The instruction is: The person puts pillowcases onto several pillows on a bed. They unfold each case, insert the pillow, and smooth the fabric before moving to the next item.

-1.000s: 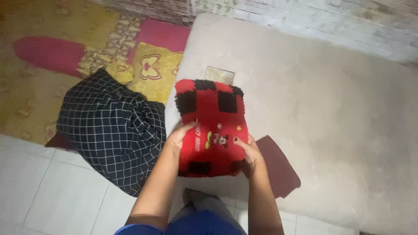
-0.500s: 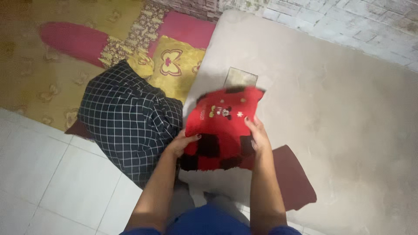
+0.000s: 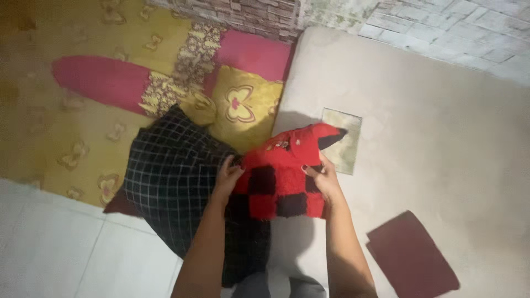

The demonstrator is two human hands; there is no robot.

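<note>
hands: two, a left hand (image 3: 227, 175) and a right hand (image 3: 324, 177)
red-and-black fuzzy cloths (image 3: 279, 176): just one
black checked pillows (image 3: 176, 187): one
dark red cloths (image 3: 413, 258): one
butterfly-print mats (image 3: 99, 99): one
pale patches (image 3: 343, 138) on the mattress (image 3: 430, 138): one

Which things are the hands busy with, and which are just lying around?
Busy with:
red and black fluffy cloth, held by left hand and right hand

Lying around:
checked cloth
dark red patch
butterfly mat
beige mattress

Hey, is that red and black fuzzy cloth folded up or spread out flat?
Folded. The red and black cloth is doubled over into a thick bundle, gripped by the left hand and right hand at its sides, one corner sticking up.
</note>
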